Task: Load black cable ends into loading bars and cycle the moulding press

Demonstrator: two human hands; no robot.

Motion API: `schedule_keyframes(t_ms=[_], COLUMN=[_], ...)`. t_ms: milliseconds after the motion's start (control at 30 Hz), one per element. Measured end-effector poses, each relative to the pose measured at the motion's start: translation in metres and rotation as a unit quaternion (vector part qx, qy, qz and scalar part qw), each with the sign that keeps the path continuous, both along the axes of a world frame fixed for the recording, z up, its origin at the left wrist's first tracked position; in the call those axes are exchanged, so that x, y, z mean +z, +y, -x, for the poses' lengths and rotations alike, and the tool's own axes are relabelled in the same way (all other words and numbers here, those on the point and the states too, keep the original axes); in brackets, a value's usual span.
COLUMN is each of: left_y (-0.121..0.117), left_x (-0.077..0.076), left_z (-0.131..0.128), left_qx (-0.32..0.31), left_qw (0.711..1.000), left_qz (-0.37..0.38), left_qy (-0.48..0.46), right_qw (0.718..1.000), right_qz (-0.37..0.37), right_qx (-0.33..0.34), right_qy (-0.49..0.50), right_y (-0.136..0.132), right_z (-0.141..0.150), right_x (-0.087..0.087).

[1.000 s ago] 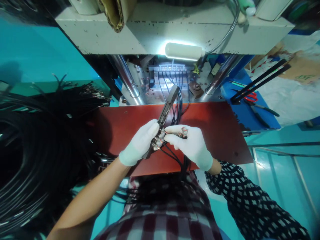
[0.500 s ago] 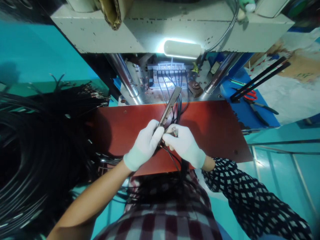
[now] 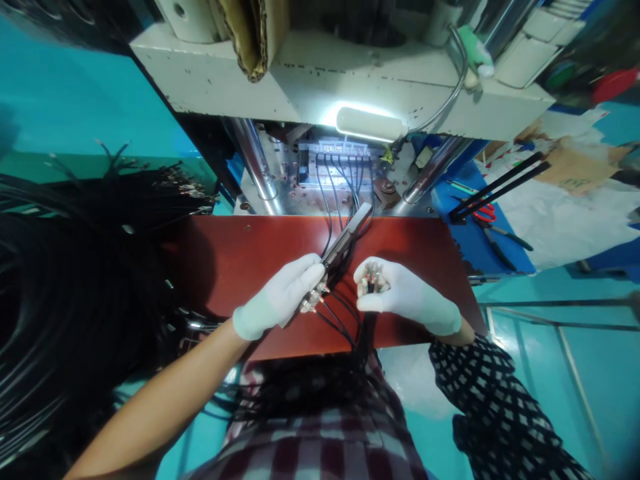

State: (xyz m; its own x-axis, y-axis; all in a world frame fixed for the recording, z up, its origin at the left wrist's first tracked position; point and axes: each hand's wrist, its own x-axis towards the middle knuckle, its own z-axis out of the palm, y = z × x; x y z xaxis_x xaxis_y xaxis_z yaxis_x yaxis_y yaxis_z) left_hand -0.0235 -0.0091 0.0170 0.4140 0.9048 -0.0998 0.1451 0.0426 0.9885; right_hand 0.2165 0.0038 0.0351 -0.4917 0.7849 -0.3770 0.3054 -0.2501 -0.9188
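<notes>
My left hand [image 3: 280, 290], in a white glove, is closed around a long narrow metal bar [image 3: 347, 239] that slants up to the right. Several metal connectors [image 3: 314, 298] on black cables [image 3: 340, 321] sit along the bar's lower part, beside my fingers. To the right, my gloved right hand [image 3: 410, 297] curls around a bunch of black cable ends [image 3: 373, 275] tipped with shiny metal connectors. Both hands are above a reddish-brown board [image 3: 425, 247]. Behind them, several black cables run into a lit metal mould [image 3: 310, 175] in the press.
A white lamp [image 3: 370, 123] glows below the press's beam [image 3: 220, 80]. Metal columns [image 3: 255, 163] flank the mould. Large coils of black cable [image 3: 60, 333] lie left. Pliers [image 3: 495, 233] rest on a blue surface [image 3: 443, 193] at right, near two black rods [image 3: 500, 187].
My right hand has moved right, away from the bar, and the connectors in it now show. The left hand, still on the bar, has shifted slightly left and down. The camera view has shifted.
</notes>
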Motion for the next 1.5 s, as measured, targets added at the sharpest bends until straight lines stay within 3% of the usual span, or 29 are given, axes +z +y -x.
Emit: schedule_keyframes(t_ms=[167, 367, 567, 700, 933, 1133, 1233, 1367, 1500], left_y=[-0.001, 0.0, 0.0, 0.001, 0.001, 0.001, 0.001, 0.002, 0.001], left_x=[0.002, 0.001, 0.0, 0.0, -0.002, -0.004, -0.003, -0.001, -0.001], left_z=[-0.001, 0.001, 0.0, 0.0, 0.001, 0.002, 0.002, 0.0, 0.0], left_qx=[0.009, -0.027, -0.033, -0.033, -0.032, -0.037, -0.036, -0.042, -0.038], left_qw=[1.0, 1.0, 0.999, 0.999, 0.999, 0.999, 0.999, 0.999, 0.999], left_qz=[0.024, 0.012, 0.001, -0.011, -0.004, 0.015, 0.005, 0.009, 0.015], left_qy=[-0.001, -0.006, -0.009, -0.018, -0.019, -0.029, -0.026, -0.03, -0.034], right_qw=[0.999, 0.997, 0.975, 0.954, 0.965, 0.942, 0.941, 0.968, 0.974], right_qz=[-0.009, -0.01, -0.153, -0.246, -0.216, -0.255, -0.264, -0.201, -0.142], right_qx=[-0.019, -0.061, -0.16, -0.156, -0.136, -0.198, -0.184, -0.147, -0.176], right_qy=[0.046, 0.037, 0.008, -0.069, -0.055, -0.097, -0.103, -0.037, 0.023], right_y=[-0.004, -0.01, -0.026, -0.031, -0.028, -0.035, -0.034, -0.029, -0.028], right_z=[0.006, 0.017, 0.035, 0.044, 0.048, 0.047, 0.047, 0.047, 0.049], right_x=[-0.004, -0.01, -0.013, -0.007, -0.009, -0.008, -0.009, -0.01, -0.011])
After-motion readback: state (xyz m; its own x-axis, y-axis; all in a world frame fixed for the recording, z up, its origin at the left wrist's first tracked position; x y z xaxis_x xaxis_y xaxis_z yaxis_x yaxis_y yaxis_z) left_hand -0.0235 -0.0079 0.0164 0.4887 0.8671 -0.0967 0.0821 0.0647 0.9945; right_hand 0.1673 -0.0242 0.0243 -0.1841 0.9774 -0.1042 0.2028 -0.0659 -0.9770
